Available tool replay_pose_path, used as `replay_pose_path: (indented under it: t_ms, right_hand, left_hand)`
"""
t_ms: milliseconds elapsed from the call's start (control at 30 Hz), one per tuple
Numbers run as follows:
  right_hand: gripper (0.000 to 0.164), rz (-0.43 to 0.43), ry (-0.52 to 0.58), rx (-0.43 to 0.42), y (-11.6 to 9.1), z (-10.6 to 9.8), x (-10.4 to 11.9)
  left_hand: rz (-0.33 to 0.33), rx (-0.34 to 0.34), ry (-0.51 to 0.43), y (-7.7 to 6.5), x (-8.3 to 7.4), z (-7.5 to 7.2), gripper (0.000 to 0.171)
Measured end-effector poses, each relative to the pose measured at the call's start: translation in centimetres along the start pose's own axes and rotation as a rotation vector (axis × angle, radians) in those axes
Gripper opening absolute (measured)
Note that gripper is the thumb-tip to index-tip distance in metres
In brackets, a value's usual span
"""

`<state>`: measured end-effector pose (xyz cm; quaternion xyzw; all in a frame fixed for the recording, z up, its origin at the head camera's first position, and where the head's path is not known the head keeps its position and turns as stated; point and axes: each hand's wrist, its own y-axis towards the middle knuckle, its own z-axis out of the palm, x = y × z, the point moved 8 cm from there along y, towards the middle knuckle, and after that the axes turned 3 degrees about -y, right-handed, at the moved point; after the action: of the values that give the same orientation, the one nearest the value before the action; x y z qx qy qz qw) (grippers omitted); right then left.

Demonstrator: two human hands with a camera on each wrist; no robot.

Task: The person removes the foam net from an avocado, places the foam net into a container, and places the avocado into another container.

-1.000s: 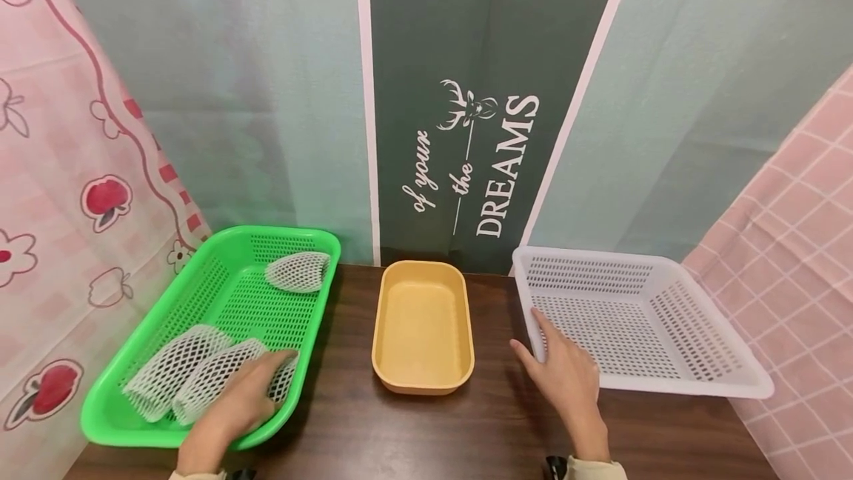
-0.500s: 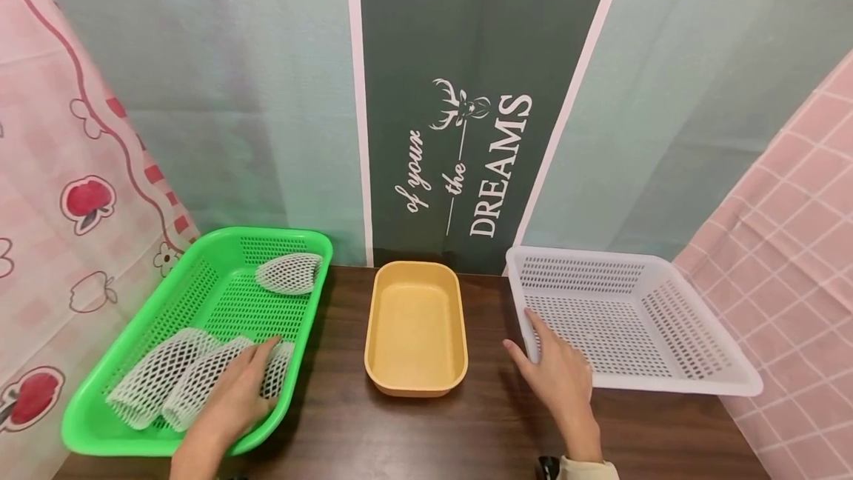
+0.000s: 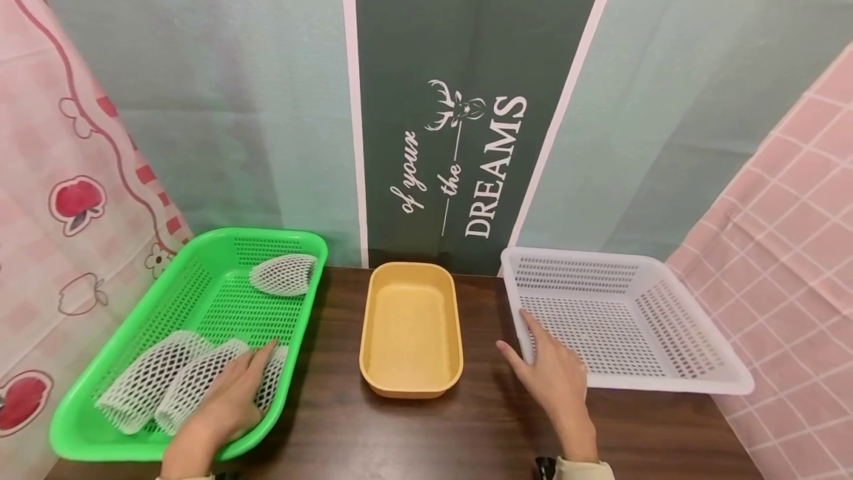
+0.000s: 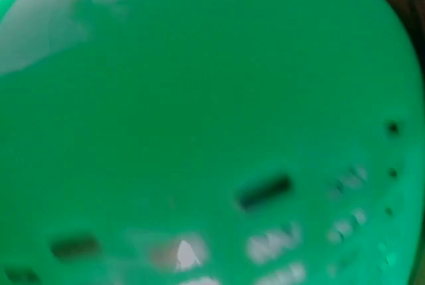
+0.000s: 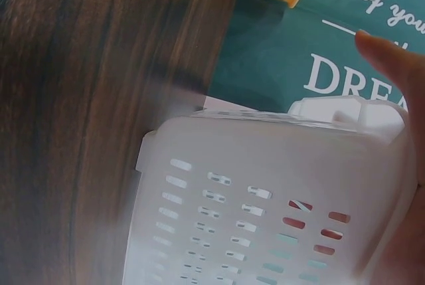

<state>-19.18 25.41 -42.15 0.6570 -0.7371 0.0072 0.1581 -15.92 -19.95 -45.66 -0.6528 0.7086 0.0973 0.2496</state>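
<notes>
1. Green basket point(image 3: 233, 310), lower left of frame; white mesh sleeves point(image 3: 155, 376) inside, three low, one upper right.
2. Left hand point(image 3: 226, 400), over low sleeves; finger grip cannot be told.
3. Right hand point(image 3: 554, 376), lower right, thumb and forefinger spread, at white basket point(image 3: 603, 328).
4. Yellow tray point(image 3: 409, 332), lower centre.

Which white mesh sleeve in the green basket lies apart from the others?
The far mesh sleeve, near the far right corner of the green basket; the other mesh sleeves lie together at the near end, by the left hand.
</notes>
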Motion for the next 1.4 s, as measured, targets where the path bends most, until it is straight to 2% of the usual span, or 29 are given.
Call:
replay_pose_path:
  t_ms: [133,200,533,633,800,933,1167,1400]
  right_hand:
    - [0.078,-0.003,-0.001,-0.007,0.0,0.0,0.0]
    - [0.077,-0.004,-0.003,-0.012,0.0,0.0,0.0]
    - [0.079,-0.013,-0.009,-0.003,0.1,0.1,0.3]
    - [0.080,-0.010,-0.012,0.008,0.0,0.2,0.3]
    - [0.080,-0.003,-0.022,0.017,-0.1,0.1,0.3]
    - [0.080,-0.013,-0.015,0.010,-0.1,0.0,0.3]
    - [0.079,-0.030,-0.006,-0.007,-0.1,-0.2,0.2]
    - [0.078,-0.038,0.000,-0.011,-0.1,-0.1,0.3]
  left_hand:
    - [-0.022,0.001,-0.019,0.0,0.0,-0.1,0.093]
    - [-0.004,-0.025,-0.019,-0.1,-0.1,-0.2,0.091]
    - [0.139,-0.175,-0.030,-0.8,-0.9,-1.2,0.091]
    - [0.156,-0.184,-0.053,-0.8,-1.1,-1.4,0.092]
    - [0.137,-0.161,-0.066,-0.7,-1.2,-1.6,0.094]
    - [0.155,-0.198,-0.069,-0.7,-1.5,-2.4,0.095]
    - [0.223,-0.321,-0.001,-0.9,-3.0,-4.1,0.093]
    - [0.246,-0.346,-0.005,-1.3,-3.9,-5.0,0.090]
